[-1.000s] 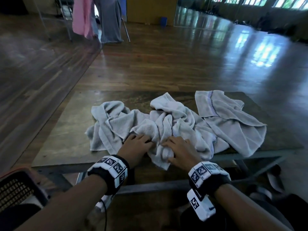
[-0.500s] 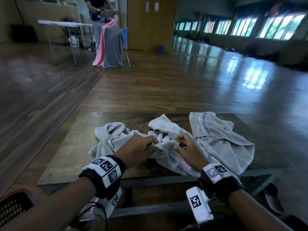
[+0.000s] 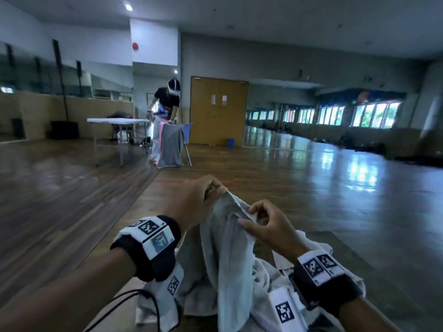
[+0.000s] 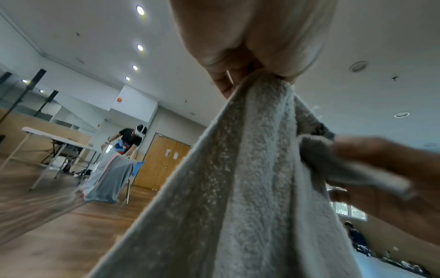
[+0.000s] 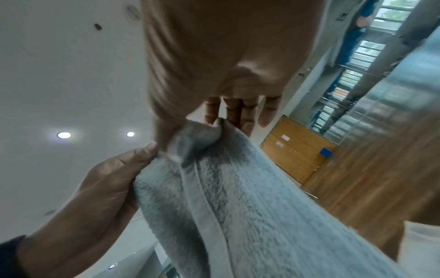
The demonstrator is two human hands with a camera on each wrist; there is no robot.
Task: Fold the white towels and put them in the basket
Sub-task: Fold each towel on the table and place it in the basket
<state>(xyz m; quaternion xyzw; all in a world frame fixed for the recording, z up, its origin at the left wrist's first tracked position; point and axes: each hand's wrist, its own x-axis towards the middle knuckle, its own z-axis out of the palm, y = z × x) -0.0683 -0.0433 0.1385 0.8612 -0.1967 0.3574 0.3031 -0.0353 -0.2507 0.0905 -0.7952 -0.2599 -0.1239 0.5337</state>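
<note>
A white towel (image 3: 227, 248) hangs in the air in front of me, held up by its top edge. My left hand (image 3: 215, 190) pinches the highest corner of it, seen close in the left wrist view as the towel (image 4: 250, 169) running up into the hand (image 4: 259, 73). My right hand (image 3: 249, 215) pinches the same edge a little lower and to the right; the right wrist view shows thumb and fingers (image 5: 209, 112) on the towel's hem (image 5: 202, 143). More white towels (image 3: 271, 279) lie bunched below my wrists. The basket is out of view.
The low wooden table (image 3: 335, 243) shows only at the right, behind my right forearm. Wooden floor stretches ahead. Far off, another person (image 3: 167, 101) stands at a chair draped with grey and pink cloth (image 3: 169, 144), next to a white folding table (image 3: 117, 121).
Both hands have risen from the pile with one towel, which now hangs from their pinch. My head has tilted up, so the table and basket have dropped out of view.
</note>
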